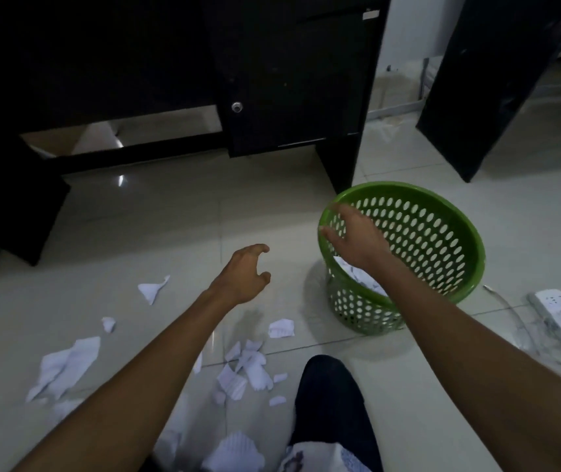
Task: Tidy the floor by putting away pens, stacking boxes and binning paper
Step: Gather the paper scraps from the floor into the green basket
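The person's right grip (350,233) hovers over the near rim of the green basket (476,253), fingers spread and released, holding nothing; judging by that pose it is placed to let paper fall inside, and crumpled white paper (360,275) already lies in the basket. The basket leans toward the person, probably so its mouth is easier to reach from a crouch, and it stands on the floor (170,216) just beside the foot of the dark desk (136,63). The left grip (246,272) hangs above bare tile to the left of the basket, fingers loosely curled around nothing, and appears ready to go for more scraps. Binning looks only partly done: a cluster of torn scraps (248,366) lies beside the person's knee (333,403), a single piece (281,328) lies between that cluster and the basket, and a large sheet (64,366) lies toward the left edge of the floor. No pens show in this view. A white power strip (558,321) lies to the right of the basket. The scraps carry faint ruled lines but no legible writing, and a pale label (371,14) high on the desk is too blurred to read.
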A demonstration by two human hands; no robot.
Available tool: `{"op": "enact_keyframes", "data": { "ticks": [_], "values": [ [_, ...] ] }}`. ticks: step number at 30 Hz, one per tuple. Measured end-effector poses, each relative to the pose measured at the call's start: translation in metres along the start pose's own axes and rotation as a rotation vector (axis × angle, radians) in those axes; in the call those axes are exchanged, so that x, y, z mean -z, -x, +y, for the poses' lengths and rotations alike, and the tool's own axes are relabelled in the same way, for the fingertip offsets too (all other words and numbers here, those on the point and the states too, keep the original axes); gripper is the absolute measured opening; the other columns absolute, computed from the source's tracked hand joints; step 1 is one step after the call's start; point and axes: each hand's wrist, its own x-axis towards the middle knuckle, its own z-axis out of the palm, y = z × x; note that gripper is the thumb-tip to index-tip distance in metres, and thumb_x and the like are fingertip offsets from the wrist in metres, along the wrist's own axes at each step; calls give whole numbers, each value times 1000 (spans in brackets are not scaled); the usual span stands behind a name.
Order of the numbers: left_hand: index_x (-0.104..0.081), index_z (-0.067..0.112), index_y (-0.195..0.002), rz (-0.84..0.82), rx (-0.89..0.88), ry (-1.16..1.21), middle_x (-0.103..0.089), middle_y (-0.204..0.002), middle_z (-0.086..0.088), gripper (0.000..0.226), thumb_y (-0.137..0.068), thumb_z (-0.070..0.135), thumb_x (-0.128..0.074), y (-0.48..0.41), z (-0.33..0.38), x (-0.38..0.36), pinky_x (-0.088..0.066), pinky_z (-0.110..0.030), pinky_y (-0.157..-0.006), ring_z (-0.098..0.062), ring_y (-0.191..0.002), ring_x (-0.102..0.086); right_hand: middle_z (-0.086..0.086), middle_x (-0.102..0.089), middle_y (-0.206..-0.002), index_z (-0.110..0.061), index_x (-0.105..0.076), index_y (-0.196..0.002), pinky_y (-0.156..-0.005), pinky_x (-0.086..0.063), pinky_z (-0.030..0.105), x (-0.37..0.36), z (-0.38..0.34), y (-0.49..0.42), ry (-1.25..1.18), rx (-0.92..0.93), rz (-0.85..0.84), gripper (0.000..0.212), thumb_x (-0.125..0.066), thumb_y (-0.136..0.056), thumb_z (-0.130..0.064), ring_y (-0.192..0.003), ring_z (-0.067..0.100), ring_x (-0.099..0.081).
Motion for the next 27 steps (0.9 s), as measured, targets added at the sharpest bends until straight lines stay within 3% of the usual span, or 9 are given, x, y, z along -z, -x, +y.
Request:
{"op": "enact_keyframes", "data": {
  "ticks": [6, 11, 15, 20, 25, 27],
  "values": [
    [-31, 11, -145, 53, 200, 29, -26, -155, -10, 66, -89, 20, -62, 77, -71, -7, -22, -35, -118, -25, -144, -23, 6, -37, -150, -16, -35, -142, -107, -37, 37, -41, -65, 24, -74, 251, -68, 65, -55, -91, -49, -135, 25, -39],
    [-18, 12, -150, 96, 421, 146, -8, -159, -18, 89, -83, 35, -71, 159, -126, -55, -15, -39, -117, -32, -147, -11, 5, -17, -160, -14, -19, -151, -117, -24, 37, -96, -79, 91, -104, 263, -225, 73, -51, -94, -46, -145, 21, -22],
    [-1, 15, -152, -11, 558, 173, 11, -159, -15, 113, -74, 51, -74, 216, -150, -110, -8, -43, -119, -33, -147, 4, 5, -7, -161, -12, -10, -153, -120, -17, 39, -147, -52, 158, -91, 168, -292, 85, -44, -91, -59, -148, 21, -12],
    [10, 17, -152, -96, 669, 185, 24, -156, -14, 132, -63, 57, -79, 252, -181, -160, -5, -51, -118, -39, -145, 16, -6, 16, -156, -14, 1, -153, -120, -7, 42, -208, -6, 227, -18, -53, -407, 109, -17, -74, -87, -149, 24, 2],
    [15, 19, -151, -69, 753, 167, 25, -156, -17, 144, -52, 70, -77, 248, -192, -193, -7, -51, -117, -39, -145, 16, -2, 24, -155, -14, 4, -153, -119, -2, 47, -243, 13, 270, 62, -330, -443, 97, -42, -86, -67, -148, 26, 9],
    [21, 22, -148, -116, 794, 158, 30, -153, -19, 156, -38, 79, -73, 247, -195, -205, -4, -54, -116, -41, -143, 19, 3, 21, -158, -16, 4, -153, -118, 1, 49, -254, 9, 271, 44, -400, -457, 102, -41, -82, -74, -148, 25, 12]
  ]
}}
